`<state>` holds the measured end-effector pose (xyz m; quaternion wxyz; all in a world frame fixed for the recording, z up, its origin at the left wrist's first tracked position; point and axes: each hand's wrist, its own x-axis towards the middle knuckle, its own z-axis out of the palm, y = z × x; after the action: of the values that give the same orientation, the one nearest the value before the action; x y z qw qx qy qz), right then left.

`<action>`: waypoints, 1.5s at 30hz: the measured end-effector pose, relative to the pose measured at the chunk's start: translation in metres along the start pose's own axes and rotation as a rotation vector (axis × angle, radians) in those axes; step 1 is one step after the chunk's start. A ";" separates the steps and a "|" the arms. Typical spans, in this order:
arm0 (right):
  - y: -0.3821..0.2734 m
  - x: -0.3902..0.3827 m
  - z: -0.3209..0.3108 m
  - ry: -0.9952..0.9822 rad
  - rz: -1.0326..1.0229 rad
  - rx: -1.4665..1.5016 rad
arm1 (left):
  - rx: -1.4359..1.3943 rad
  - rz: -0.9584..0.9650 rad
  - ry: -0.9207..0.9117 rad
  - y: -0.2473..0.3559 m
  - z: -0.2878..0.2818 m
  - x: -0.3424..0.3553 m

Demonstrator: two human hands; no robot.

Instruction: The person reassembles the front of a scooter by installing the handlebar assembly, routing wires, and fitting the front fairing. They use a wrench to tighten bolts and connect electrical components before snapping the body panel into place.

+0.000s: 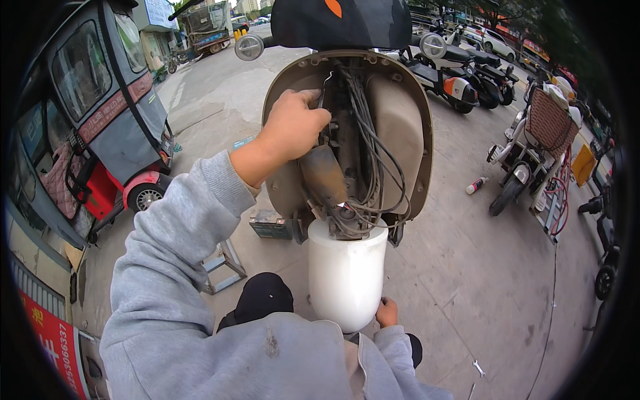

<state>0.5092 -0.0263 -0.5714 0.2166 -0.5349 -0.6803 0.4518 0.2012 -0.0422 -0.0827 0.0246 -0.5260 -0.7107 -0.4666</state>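
Note:
In front of me stands a scooter with its front opened, showing the brown inner shell (393, 100) and a bundle of black cables (367, 127). My left hand (300, 123) reaches into the upper left of this cavity, fingers closed by a thin bent metal wire (328, 79); what they grip is hidden. Beneath that hand sits a rusty brown box-shaped part (325, 177). Lower down is the rounded white front fender (347, 280), with loose wires (360, 213) above it. My right hand (387, 312) is curled beside the fender's lower right edge, its fingers partly hidden.
A dark battery (271, 225) and a metal stand (225, 267) are on the ground at left. Beyond them is a covered red three-wheeler (120, 180). To the right are a bottle (477, 185), a scooter with a basket (550, 123), and a wrench (479, 368).

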 end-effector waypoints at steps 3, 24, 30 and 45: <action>-0.005 0.001 -0.002 -0.021 0.040 0.002 | 0.445 0.137 0.155 -0.012 0.024 -0.028; 0.019 0.003 0.008 0.005 0.010 0.033 | 0.368 -0.234 -0.347 0.053 -0.072 0.045; 0.009 -0.004 -0.001 -0.015 0.020 0.048 | 0.347 -0.352 -0.462 0.095 -0.072 0.072; -0.006 -0.002 -0.010 -0.012 0.021 0.072 | -0.086 -0.499 -0.390 0.061 -0.056 0.041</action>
<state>0.5139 -0.0241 -0.5609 0.2270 -0.5310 -0.6593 0.4815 0.2043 -0.0504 0.0097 -0.2495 -0.4153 -0.7888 -0.3782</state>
